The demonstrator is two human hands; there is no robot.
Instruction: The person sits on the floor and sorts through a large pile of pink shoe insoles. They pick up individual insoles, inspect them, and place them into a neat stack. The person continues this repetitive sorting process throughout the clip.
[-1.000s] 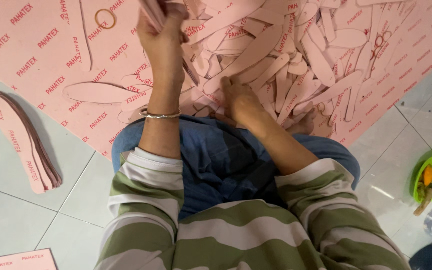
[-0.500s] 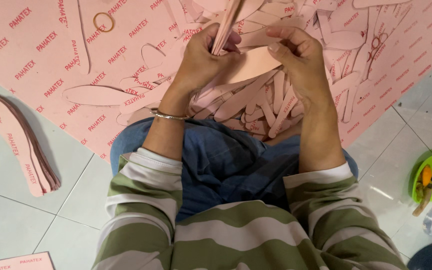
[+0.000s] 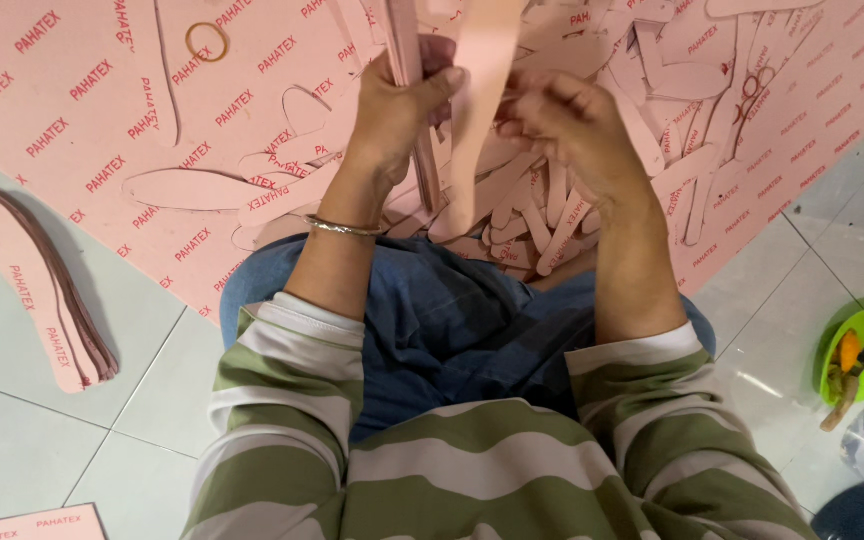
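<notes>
While left hand (image 3: 397,110) grips pink insole stack (image 3: 407,60), right hand (image 3: 567,125) pinches single insole (image 3: 477,110) over red-lettered pink sheet (image 3: 82,110)

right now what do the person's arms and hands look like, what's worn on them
Both arms wear sleeves striped in olive green and white, pushed up so the forearms are bare. The left sleeve ends near the elbow, as does the right sleeve. A thin metal bangle circles the left wrist. The left hand and right hand are bare: no gloves, and no rings can be made out.
</notes>
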